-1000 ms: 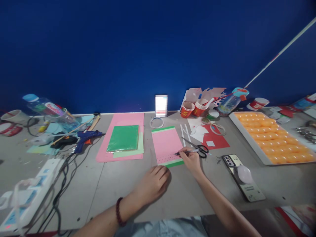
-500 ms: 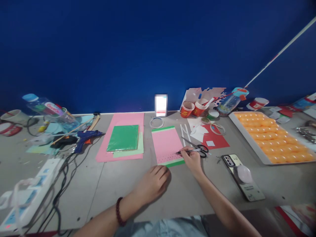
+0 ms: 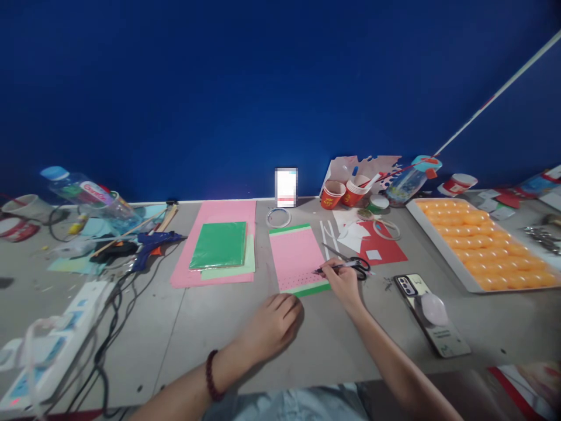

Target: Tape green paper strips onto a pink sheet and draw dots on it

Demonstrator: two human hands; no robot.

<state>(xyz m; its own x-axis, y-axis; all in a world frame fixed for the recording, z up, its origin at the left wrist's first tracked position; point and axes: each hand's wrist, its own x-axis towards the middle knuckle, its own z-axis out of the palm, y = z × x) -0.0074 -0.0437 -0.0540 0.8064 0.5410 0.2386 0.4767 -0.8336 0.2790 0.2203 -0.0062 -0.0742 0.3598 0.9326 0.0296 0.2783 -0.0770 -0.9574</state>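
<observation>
In the head view my right hand (image 3: 342, 283) pinches a dark pen (image 3: 323, 269), its tip at the right side of a pink sheet (image 3: 295, 251). Rows of small dark marks run across the lower part of this sheet, which has green strips along its top and bottom edges. My left hand (image 3: 280, 318) rests palm down on the table by the sheet's lower edge, its fingers curled in loosely and the tips hidden. Scissors (image 3: 362, 268) with black handles lie just beyond my right hand, partly covered by it.
Left lie a green packet (image 3: 219, 245) on pink paper, a blue glue gun (image 3: 151, 245), cables and a power strip (image 3: 56, 345). To the right are red paper (image 3: 388, 248), a phone (image 3: 432, 316) and a tray of orange balls (image 3: 482, 245). Paper cups (image 3: 333, 194) stand behind.
The right hand and pen have shifted very slightly near the sheet's lower right. The left hand stays where it was.
</observation>
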